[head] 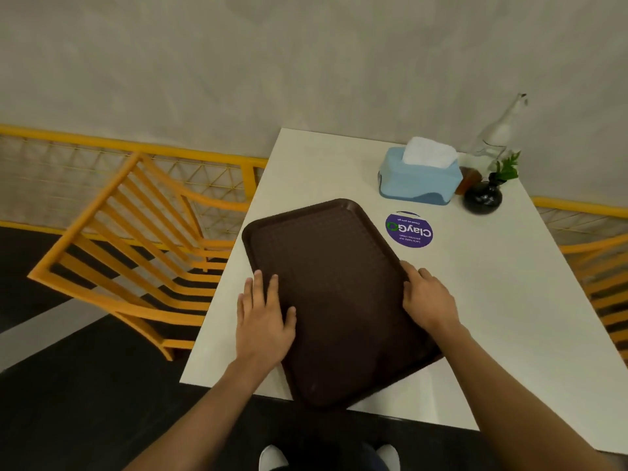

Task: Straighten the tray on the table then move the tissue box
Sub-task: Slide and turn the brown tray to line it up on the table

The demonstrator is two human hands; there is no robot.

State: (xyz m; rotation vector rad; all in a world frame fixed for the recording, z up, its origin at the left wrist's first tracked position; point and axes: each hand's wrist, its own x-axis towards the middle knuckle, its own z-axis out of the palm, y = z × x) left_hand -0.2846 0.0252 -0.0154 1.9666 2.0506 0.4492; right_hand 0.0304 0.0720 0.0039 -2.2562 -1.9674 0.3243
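A dark brown tray lies askew on the white table, with its near corner jutting past the front edge. My left hand rests flat on the tray's left rim, fingers spread. My right hand is curled over the tray's right rim and grips it. A light blue tissue box, with white tissue sticking out of its top, stands at the far right of the table, beyond the tray.
A purple round sticker lies between tray and tissue box. A black vase with a green sprig, a brown object and a glass bottle stand behind the box. Yellow chairs flank the table; a yellow railing runs behind.
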